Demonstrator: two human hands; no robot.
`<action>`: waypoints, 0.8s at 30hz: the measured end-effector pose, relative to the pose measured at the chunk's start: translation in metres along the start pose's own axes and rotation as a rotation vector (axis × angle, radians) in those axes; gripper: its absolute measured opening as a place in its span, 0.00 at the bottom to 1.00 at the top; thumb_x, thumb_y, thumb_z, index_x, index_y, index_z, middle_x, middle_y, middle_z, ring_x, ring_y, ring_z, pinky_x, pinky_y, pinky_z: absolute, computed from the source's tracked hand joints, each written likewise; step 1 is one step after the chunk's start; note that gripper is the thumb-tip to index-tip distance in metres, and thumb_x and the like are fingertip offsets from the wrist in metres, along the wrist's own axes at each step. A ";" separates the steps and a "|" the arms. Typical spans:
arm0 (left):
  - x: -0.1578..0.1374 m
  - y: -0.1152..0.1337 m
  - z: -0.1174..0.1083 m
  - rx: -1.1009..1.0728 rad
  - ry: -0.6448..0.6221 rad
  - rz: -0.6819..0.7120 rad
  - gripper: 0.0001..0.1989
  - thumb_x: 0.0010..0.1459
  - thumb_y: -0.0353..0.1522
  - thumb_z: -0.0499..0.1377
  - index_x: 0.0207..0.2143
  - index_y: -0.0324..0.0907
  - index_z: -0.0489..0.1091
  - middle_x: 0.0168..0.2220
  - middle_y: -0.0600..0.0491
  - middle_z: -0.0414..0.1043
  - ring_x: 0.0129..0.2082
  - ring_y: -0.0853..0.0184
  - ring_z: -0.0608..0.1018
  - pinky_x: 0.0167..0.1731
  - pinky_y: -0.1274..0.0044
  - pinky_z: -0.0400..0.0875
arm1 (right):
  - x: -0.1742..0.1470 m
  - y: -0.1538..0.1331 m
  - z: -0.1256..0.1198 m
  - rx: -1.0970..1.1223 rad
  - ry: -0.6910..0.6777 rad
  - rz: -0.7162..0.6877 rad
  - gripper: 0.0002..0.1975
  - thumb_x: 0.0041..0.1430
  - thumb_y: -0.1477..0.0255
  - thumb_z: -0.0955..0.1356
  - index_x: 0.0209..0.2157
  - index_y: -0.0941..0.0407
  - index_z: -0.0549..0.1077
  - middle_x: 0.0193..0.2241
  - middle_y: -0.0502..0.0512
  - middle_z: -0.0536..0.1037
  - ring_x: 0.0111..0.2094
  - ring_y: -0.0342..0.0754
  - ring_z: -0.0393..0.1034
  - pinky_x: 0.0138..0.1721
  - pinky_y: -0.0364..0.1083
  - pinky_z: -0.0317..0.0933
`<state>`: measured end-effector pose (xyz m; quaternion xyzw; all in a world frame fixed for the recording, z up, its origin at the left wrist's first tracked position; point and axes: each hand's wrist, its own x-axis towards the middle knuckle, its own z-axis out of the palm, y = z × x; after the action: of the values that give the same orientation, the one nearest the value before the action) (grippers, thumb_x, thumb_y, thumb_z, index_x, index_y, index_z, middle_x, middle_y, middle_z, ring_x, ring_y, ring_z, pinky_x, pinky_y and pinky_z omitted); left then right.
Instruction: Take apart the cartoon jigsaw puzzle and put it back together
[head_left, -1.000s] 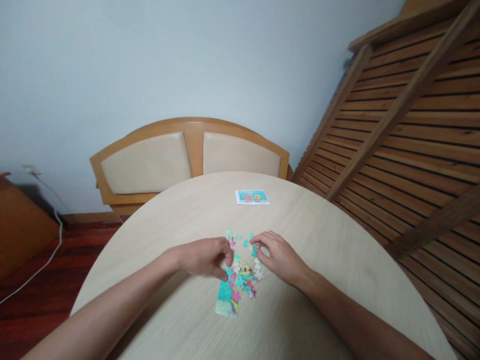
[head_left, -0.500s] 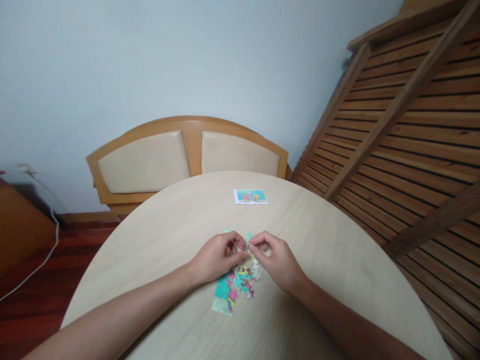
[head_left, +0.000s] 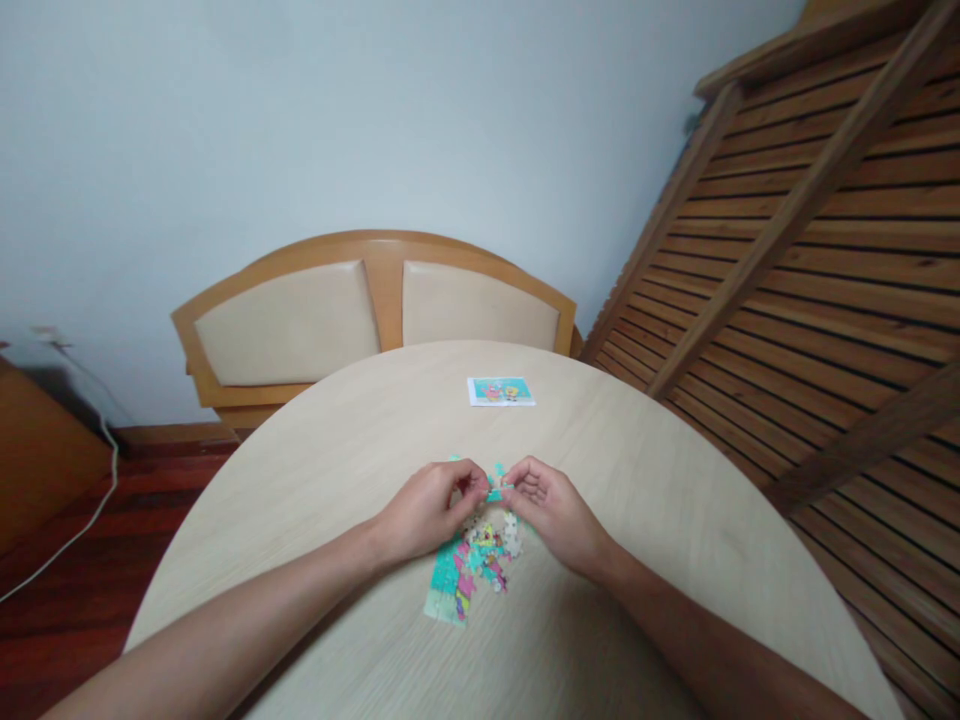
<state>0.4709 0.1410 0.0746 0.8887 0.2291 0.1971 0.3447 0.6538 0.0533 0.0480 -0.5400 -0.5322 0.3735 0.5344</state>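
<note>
One strip (head_left: 445, 578) is lying joined; loose pieces (head_left: 487, 545) are outnumbering it, so I'm judging this well short of half done.
Left hand (head_left: 439, 510) and right hand (head_left: 559, 515) are each pinching a small teal bit (head_left: 497, 492) between thumb and forefinger, held just beyond the heap; can't tell if it's one piece or two. Strip is lying flat on the table (head_left: 637, 470), showing teal, pale green and some pink/yellow along its right side; left hand is hiding its far end. Loose pieces are sitting right of it, unjoined as far as I'm seeing, some white side up. Card (head_left: 501, 391) is lying well apart, farther out, showing two cartoon figures.
</note>
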 end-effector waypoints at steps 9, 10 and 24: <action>0.003 -0.005 -0.003 -0.371 -0.166 -0.041 0.12 0.63 0.38 0.56 0.37 0.37 0.70 0.27 0.55 0.67 0.26 0.72 0.65 0.26 0.80 0.59 | -0.001 -0.006 -0.008 0.240 -0.210 0.122 0.21 0.49 0.54 0.75 0.32 0.56 0.70 0.26 0.49 0.77 0.28 0.44 0.72 0.34 0.44 0.65; 0.003 -0.005 -0.003 -0.401 -0.172 -0.034 0.12 0.63 0.38 0.56 0.37 0.37 0.69 0.27 0.55 0.66 0.26 0.72 0.64 0.26 0.80 0.59 | -0.001 -0.006 -0.008 0.210 -0.199 0.110 0.21 0.50 0.54 0.75 0.32 0.56 0.70 0.27 0.50 0.77 0.29 0.44 0.73 0.34 0.44 0.65; 0.007 -0.026 -0.038 0.358 -0.118 0.035 0.10 0.62 0.35 0.57 0.40 0.42 0.76 0.38 0.51 0.77 0.30 0.68 0.74 0.31 0.78 0.63 | -0.025 -0.018 0.010 -0.832 -0.275 -0.397 0.21 0.59 0.61 0.72 0.52 0.53 0.74 0.49 0.57 0.77 0.53 0.56 0.66 0.56 0.55 0.57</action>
<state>0.4501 0.1812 0.0833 0.9497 0.2245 0.1069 0.1905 0.6371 0.0280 0.0599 -0.5416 -0.7952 0.0873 0.2585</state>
